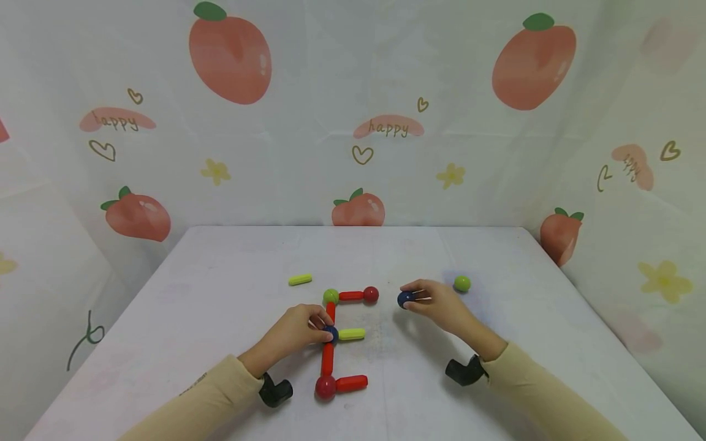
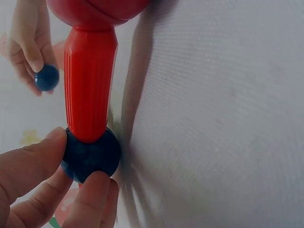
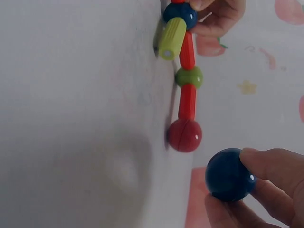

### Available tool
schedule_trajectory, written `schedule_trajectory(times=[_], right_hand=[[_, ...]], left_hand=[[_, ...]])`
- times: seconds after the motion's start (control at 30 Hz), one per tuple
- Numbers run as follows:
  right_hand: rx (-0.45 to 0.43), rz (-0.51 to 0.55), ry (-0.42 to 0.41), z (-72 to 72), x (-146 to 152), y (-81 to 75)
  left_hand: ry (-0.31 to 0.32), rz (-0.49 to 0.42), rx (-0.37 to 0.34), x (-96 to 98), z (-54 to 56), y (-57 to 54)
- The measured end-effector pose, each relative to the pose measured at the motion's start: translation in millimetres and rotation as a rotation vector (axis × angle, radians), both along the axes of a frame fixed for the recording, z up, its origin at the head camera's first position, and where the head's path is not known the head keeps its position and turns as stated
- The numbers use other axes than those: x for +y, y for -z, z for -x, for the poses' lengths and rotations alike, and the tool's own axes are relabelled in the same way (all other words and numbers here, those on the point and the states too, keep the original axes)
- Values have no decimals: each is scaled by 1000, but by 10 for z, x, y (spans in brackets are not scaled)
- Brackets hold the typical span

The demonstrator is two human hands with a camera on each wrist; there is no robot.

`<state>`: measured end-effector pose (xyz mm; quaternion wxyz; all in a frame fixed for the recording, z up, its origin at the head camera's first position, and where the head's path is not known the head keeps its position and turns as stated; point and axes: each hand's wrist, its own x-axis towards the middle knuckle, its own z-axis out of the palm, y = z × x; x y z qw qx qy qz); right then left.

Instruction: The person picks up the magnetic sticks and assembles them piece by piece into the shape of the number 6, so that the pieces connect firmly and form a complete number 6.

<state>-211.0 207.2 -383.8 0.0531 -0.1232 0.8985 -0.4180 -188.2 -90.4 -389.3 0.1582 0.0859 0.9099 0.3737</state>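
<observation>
My left hand (image 1: 298, 324) pinches a dark blue ball (image 2: 92, 154) at the middle of a figure of rods and balls. Red rods (image 2: 90, 85) run from this ball to a green ball (image 1: 331, 297) at the far end and a red ball (image 1: 325, 387) at the near end. A yellow-green rod (image 1: 352, 334) points right from the blue ball. The green ball bears a red rod tipped by another red ball (image 3: 185, 135); the near red ball bears a red rod (image 1: 352, 384). To the right, my right hand (image 1: 438, 303) holds a second blue ball (image 3: 230, 175) between thumb and fingers.
A loose yellow-green rod (image 1: 300, 280) lies behind the figure, to the left. Beyond my right hand sits a loose green ball (image 1: 462, 283). The white table (image 1: 248, 257) meets a fruit-printed curtain at its back edge. Black wrist cameras (image 1: 276, 391) hang below both wrists.
</observation>
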Motion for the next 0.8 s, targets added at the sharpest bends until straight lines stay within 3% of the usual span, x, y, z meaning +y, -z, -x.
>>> schedule_trajectory(times=[0.4,0.8], right_hand=[[-58,14,-34,-96,-224,9],[-15,32,-150,-166,-343,79]], left_hand=[[-7,1,-1,3,1,5],[-17,1,2,15,-14,-9]])
